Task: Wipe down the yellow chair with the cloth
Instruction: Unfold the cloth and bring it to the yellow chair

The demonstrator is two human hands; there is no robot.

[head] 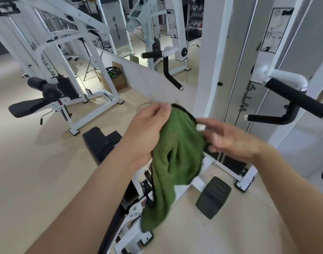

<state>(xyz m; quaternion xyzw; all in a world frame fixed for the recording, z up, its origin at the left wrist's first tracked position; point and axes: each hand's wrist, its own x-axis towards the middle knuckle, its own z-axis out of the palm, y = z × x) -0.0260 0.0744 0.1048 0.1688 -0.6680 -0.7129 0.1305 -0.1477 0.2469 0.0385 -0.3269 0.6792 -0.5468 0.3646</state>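
A green cloth (172, 158) with a dark edge hangs in front of me, drooping down over a gym machine. My left hand (148, 129) pinches its top edge between thumb and fingers. My right hand (230, 142) touches the cloth's right side, fingers partly spread and blurred, with a small white tag (201, 127) at its fingertips. No yellow chair shows in this view.
Under the cloth stands a white-framed machine with a black seat pad (100, 143) and a black foot pedal (213, 197). Black padded handles (292, 99) jut out at the right. Another white machine (52, 85) stands at the left on the beige floor. A mirror lines the back wall.
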